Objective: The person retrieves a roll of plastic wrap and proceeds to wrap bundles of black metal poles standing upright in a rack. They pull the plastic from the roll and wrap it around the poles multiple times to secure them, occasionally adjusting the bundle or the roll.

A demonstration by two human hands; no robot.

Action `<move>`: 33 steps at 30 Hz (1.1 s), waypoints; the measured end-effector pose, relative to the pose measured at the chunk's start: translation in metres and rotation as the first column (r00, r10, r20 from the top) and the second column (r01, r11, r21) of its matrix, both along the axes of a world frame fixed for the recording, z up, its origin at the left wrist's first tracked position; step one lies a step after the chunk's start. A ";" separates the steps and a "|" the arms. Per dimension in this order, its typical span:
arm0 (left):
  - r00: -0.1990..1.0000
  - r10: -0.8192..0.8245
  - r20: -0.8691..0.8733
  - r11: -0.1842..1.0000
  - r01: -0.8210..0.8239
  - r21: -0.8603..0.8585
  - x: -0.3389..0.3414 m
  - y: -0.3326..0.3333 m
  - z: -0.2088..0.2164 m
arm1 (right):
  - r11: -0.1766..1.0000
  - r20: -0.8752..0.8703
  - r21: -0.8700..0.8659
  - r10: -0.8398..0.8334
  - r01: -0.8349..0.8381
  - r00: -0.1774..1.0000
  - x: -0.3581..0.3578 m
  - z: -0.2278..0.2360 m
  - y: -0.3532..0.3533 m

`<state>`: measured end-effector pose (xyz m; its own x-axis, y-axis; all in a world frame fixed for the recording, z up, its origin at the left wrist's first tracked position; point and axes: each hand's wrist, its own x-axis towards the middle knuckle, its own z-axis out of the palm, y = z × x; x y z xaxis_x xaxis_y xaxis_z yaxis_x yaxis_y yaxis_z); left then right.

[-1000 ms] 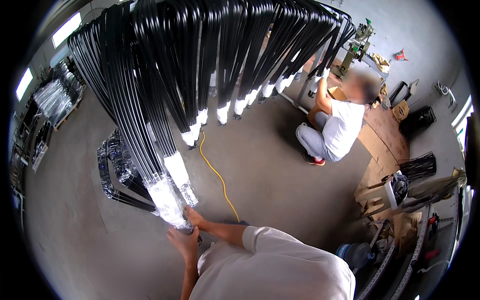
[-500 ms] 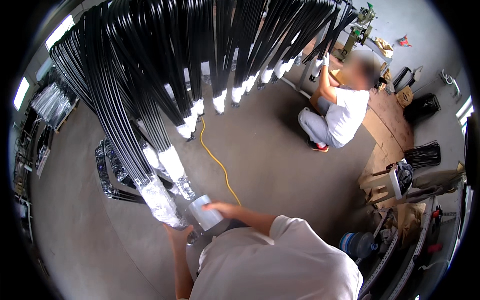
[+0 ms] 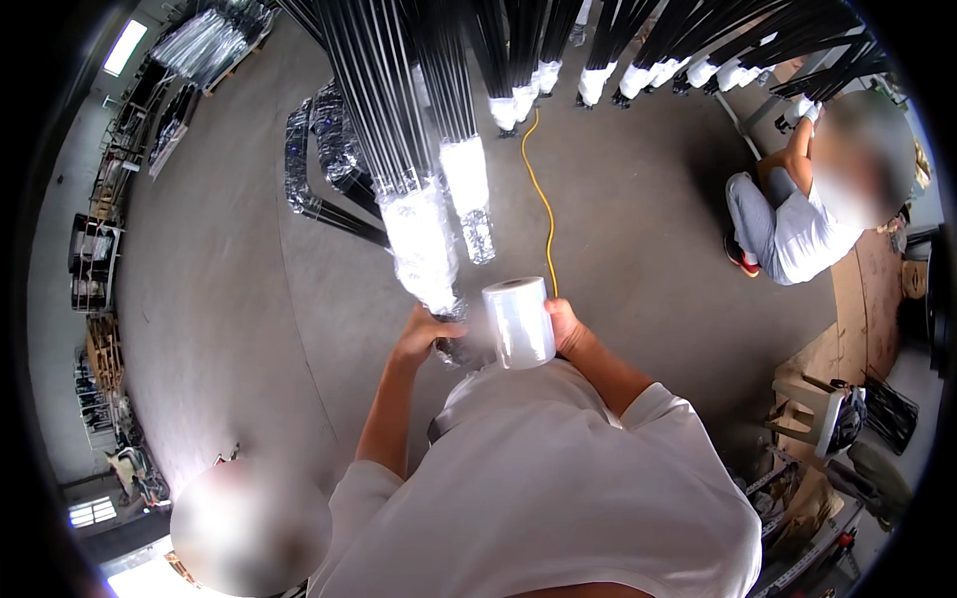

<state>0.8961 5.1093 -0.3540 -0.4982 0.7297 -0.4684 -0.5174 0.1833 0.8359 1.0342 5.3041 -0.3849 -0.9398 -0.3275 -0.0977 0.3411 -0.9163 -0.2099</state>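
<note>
My left hand (image 3: 423, 335) is closed round the lower end of a bundle of long black tubes (image 3: 374, 110). White wrapping (image 3: 421, 234) and clear film cover that end, which hangs down toward me. In my right hand (image 3: 566, 325) is a thick roll of clear stretch film (image 3: 522, 334), held nearly upright, its cardboard core showing at the top. The roll is just right of the wrapped end, apart from it. A second wrapped bundle (image 3: 466, 179) hangs close behind. Whether film runs between roll and bundle, I cannot tell.
Several more black bundles with white-wrapped ends (image 3: 596, 85) hang along the far side. A yellow cable (image 3: 539, 189) lies on the floor. Film-wrapped black frames (image 3: 339, 149) rest at left. A co-worker (image 3: 797, 234) squats at the right, near a stool (image 3: 805, 417). Another person (image 3: 249, 528) is at lower left.
The view has swung, so the bundles sit farther up and right. My right hand has brought the film roll more upright, on the right of the bundle. My left hand stays at the wrapped end.
</note>
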 end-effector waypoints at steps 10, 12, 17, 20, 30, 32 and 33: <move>0.978 -0.197 0.064 0.975 0.188 0.122 -0.007 -0.011 -0.023 | 1.000 -0.026 -0.014 -0.028 0.028 0.999 0.003 0.007 -0.008; 0.982 -0.182 0.039 0.972 0.174 0.161 -0.008 -0.009 -0.027 | 0.996 -0.031 -0.059 -0.067 0.065 0.997 0.007 0.006 -0.012; 0.992 -0.084 -0.099 0.969 0.104 0.225 0.005 0.002 0.004 | 0.993 -0.049 -0.113 -0.037 0.031 0.998 0.017 0.007 -0.009; 0.987 -0.154 -0.055 0.968 0.162 0.192 -0.002 -0.002 -0.012 | 0.978 -0.109 -0.207 -0.011 -0.012 0.994 0.013 0.014 -0.025; 0.965 -0.223 0.141 0.966 0.200 0.162 -0.042 -0.007 -0.009 | 0.771 -0.685 -0.157 -0.535 0.617 0.495 0.050 0.204 -0.032; 0.948 -0.250 0.197 0.956 0.209 0.207 -0.053 -0.007 -0.014 | 0.698 -0.716 -0.056 -0.526 0.714 0.458 0.072 0.196 -0.004; 0.948 -0.249 0.199 0.953 0.203 0.226 -0.055 -0.005 -0.019 | 0.689 -0.713 -0.007 -0.511 0.725 0.480 0.081 0.190 0.009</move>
